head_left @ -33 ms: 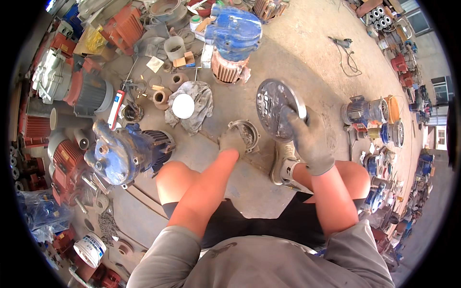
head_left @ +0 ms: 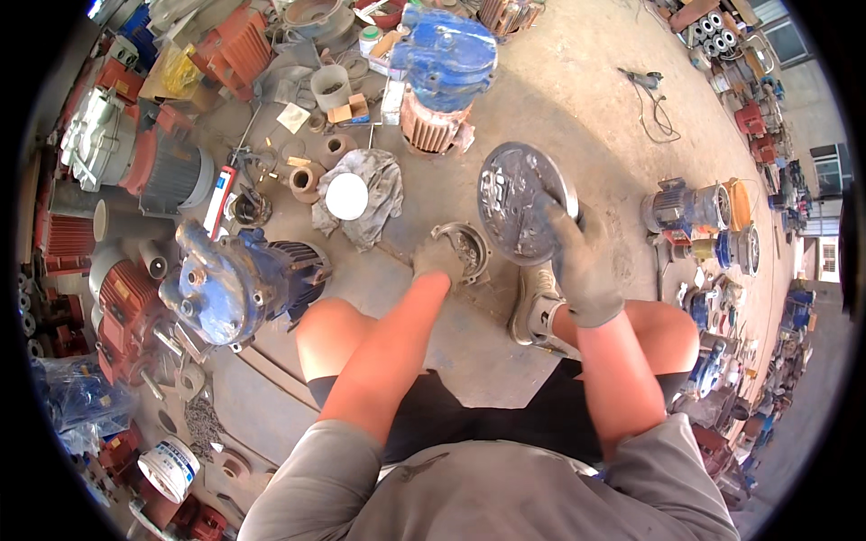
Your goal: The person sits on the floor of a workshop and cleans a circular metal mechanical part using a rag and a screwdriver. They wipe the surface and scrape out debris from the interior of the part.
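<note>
My right hand (head_left: 582, 257), in a grey work glove, grips the lower right edge of a large round metal cover (head_left: 519, 203). The cover is lifted and tilted, its dark, greasy-looking face showing. My left hand (head_left: 437, 260), also gloved, holds the left rim of a small round metal housing (head_left: 471, 252) low over the floor between my feet. Dark loose-looking bits show inside the housing; the fingertips at its rim are partly hidden. Left of that hand, a crumpled grey rag (head_left: 383, 203) lies under a white round lid (head_left: 346, 197).
A blue geared motor (head_left: 234, 284) lies by my left knee; another blue gear unit (head_left: 444, 63) stands ahead. A red-and-white tube (head_left: 219, 203), metal sleeves (head_left: 305, 180) and a tub (head_left: 330, 87) sit left. Motors (head_left: 681, 209) and a corded power tool (head_left: 645, 81) are right.
The cover in my right hand has shifted slightly left and turned its face a little more toward view. My left hand stays on the housing.
</note>
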A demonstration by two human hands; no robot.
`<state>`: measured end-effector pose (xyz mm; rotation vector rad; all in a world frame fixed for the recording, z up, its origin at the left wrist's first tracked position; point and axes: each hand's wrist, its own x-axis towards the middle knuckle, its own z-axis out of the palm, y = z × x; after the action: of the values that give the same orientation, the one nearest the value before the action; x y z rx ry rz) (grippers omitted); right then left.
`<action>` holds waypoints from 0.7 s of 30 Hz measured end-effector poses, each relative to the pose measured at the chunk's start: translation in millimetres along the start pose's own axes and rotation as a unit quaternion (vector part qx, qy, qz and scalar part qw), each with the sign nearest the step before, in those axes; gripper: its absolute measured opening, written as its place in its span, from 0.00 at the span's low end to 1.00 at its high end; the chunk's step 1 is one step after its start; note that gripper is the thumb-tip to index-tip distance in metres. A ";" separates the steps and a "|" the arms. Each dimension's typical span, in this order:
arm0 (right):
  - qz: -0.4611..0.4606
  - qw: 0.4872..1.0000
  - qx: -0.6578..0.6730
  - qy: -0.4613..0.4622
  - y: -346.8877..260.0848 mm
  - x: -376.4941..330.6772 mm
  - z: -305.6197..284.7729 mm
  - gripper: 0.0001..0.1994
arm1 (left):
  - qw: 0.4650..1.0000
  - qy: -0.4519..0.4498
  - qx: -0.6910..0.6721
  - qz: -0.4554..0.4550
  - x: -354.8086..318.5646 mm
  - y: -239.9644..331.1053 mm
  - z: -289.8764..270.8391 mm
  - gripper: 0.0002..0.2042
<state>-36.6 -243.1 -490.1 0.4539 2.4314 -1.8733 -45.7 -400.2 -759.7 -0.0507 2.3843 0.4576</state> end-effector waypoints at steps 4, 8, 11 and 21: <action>-0.255 0.949 -0.186 0.028 93.0 -28.8 30.1 0.20 | 0.998 0.006 -0.054 0.037 17.2 -33.6 4.0 0.37; -0.168 0.984 -0.035 0.039 137.5 -78.8 28.0 0.20 | 0.992 -0.085 -0.089 -0.040 10.9 -38.1 4.1 0.40; 0.014 0.998 0.034 -0.046 132.4 -117.3 0.5 0.24 | 0.971 -0.135 -0.189 -0.056 51.6 -71.7 74.8 0.44; 0.057 0.984 0.171 0.005 135.8 -142.5 5.0 0.13 | 0.930 -0.287 0.194 0.125 179.7 -147.8 247.1 0.32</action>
<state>133.3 -246.1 -589.7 0.6030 2.0395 -2.2446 -1.0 -439.4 -1093.9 0.5040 1.8589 0.0818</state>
